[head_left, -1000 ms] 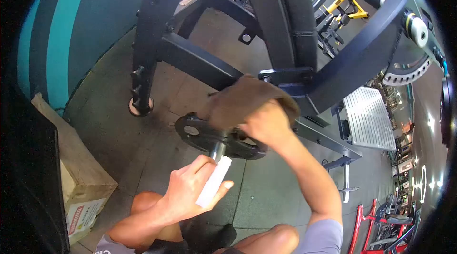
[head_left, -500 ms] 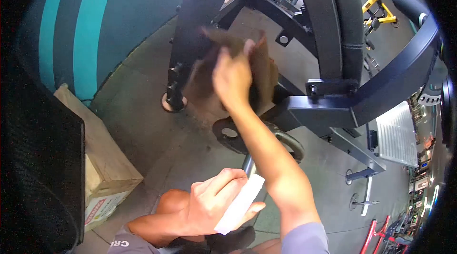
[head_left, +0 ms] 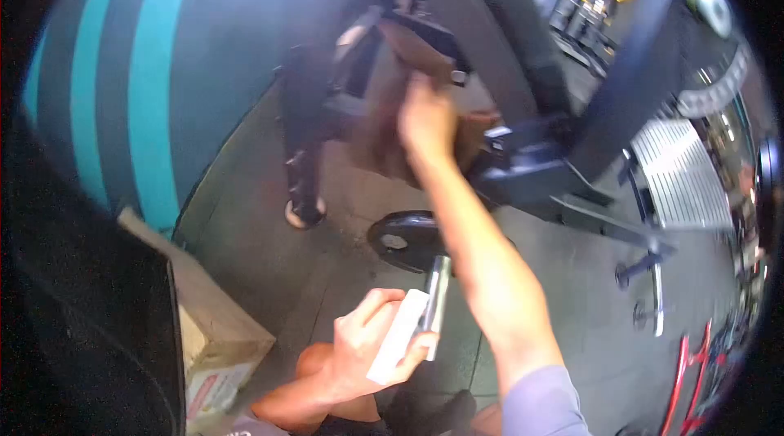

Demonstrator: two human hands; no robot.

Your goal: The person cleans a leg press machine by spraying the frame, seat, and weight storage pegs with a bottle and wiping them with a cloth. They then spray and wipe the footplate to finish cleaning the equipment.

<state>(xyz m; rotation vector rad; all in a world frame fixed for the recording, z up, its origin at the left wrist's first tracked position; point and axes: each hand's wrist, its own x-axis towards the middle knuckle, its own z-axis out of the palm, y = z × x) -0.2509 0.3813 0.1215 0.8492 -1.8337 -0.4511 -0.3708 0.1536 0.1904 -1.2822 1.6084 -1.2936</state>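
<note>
1. The right hand (head_left: 426, 122) is stretched far out and up, with the arm straight.
2. A brown cloth (head_left: 384, 138) is pressed by this hand against the black machine (head_left: 531, 166).
3. The cloth is seen around and below the hand, high up on the machine's frame.
4. This part of the picture is blurry, so it cannot be told if the fingers are spread flat or curled into the cloth.
5. The left hand (head_left: 371, 346) is kept low and close to the body, above a bare knee.
6. A white thing (head_left: 398, 336), long and thin, is gripped in it, with the fingers wrapped around it and the thumb on top.
7. A shiny bar (head_left: 437, 297) is seen just beside the white thing, and it points up toward a round weight (head_left: 406, 236).
8. The round weight is found on the grey floor (head_left: 269, 264), under the stretched arm.
9. A cardboard box (head_left: 224, 346) is set on the floor at the left, next to a dark wall (head_left: 147, 109) with blue-green stripes.
10. A ribbed metal plate (head_left: 678, 175) is seen on the right side of the machine.
</note>
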